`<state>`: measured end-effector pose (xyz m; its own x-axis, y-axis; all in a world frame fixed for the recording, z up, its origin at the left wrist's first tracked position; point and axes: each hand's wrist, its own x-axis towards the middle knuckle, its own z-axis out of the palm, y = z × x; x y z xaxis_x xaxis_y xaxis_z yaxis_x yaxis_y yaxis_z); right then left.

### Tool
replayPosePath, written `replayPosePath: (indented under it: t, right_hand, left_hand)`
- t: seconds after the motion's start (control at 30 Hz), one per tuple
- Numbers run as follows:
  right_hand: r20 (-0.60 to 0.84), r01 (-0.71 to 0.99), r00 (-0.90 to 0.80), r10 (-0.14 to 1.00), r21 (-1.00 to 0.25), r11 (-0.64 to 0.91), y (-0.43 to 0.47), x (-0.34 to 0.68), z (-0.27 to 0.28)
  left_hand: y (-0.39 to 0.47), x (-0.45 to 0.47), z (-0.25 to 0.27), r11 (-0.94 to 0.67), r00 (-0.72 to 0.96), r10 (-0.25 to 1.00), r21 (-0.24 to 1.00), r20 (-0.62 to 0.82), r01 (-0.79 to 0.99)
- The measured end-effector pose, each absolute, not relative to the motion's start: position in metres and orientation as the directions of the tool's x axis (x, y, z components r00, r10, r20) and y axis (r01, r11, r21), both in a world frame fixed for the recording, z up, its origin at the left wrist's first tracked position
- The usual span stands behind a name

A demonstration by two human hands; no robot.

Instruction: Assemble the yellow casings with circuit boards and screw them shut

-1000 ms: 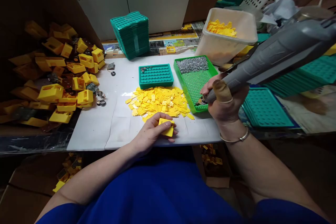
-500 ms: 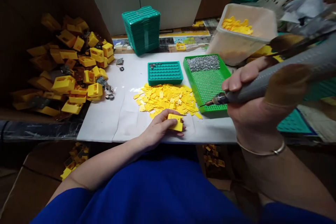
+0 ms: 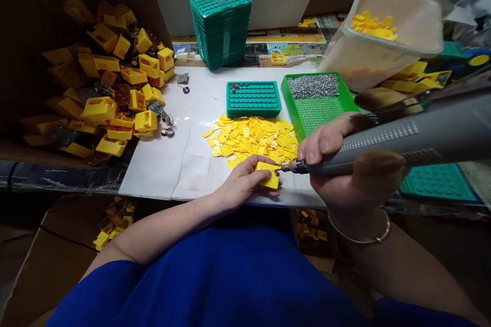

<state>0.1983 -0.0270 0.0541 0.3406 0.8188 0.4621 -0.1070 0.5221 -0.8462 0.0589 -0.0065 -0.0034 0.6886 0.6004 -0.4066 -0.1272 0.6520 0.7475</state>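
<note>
My left hand point(image 3: 245, 181) is closed around a small yellow plastic housing point(image 3: 271, 180), thumb on top, just over the table's front edge. In my right hand point(image 3: 333, 158) is a grey electric screwdriver point(image 3: 368, 145), its bit pointing left. The bit's tip meets the upper side of the yellow housing; whether a screw sits on it is too small to tell. Behind the hands lies a heap of flat yellow plastic pieces point(image 3: 253, 138). The green tray point(image 3: 289, 97), partly covered by my right hand, holds a mass of silver screws point(image 3: 314, 86).
A teal moulded tray point(image 3: 255, 99) with a few small metal discs stands behind the heap. Farther back are a tall stack of teal trays point(image 3: 220, 30) and a translucent bin point(image 3: 402, 25). At left, yellow housings point(image 3: 99, 110) fill a cardboard box, with loose wired parts point(image 3: 164, 120) beside it.
My right hand has brought the screwdriver left and down from above the green tray to the yellow housing. My left hand keeps its hold. The view has shifted slightly.
</note>
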Motion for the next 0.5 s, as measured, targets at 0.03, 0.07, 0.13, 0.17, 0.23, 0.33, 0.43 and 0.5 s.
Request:
replayPosePath:
  t: [0.03,0.07,0.13,0.17,0.23,0.33,0.43,0.5]
  right_hand:
    - [0.448,-0.097,0.352,0.822,-0.856,0.508,-0.028,0.198,0.054]
    - [0.439,-0.088,0.347,0.828,-0.864,0.495,-0.028,0.199,0.052]
    - [0.437,-0.079,0.3,0.848,-0.874,0.479,-0.029,0.2,0.048]
    - [0.446,-0.07,0.281,0.85,-0.874,0.482,-0.03,0.202,0.045]
    - [0.462,-0.043,0.263,0.847,-0.871,0.489,-0.031,0.203,0.041]
    - [0.43,-0.032,0.281,0.858,-0.889,0.456,-0.03,0.201,0.042]
    - [0.365,-0.125,0.34,0.867,-0.896,0.426,-0.025,0.196,0.052]
    - [0.346,-0.199,0.321,0.882,-0.886,0.42,-0.022,0.194,0.06]
  left_hand:
    - [-0.006,0.059,-0.004,0.653,0.69,0.599,0.746,-0.407,-0.127]
    - [-0.006,0.059,-0.004,0.655,0.69,0.598,0.745,-0.407,-0.127]
    - [-0.007,0.059,-0.005,0.659,0.69,0.596,0.741,-0.411,-0.127]
    - [-0.006,0.059,-0.005,0.662,0.688,0.595,0.739,-0.415,-0.127]
    - [-0.006,0.058,-0.006,0.665,0.684,0.595,0.736,-0.421,-0.125]
    - [-0.006,0.058,-0.006,0.665,0.684,0.596,0.736,-0.42,-0.128]
    - [-0.007,0.057,-0.006,0.663,0.692,0.599,0.734,-0.404,-0.145]
    - [-0.008,0.058,-0.007,0.667,0.699,0.598,0.727,-0.392,-0.163]
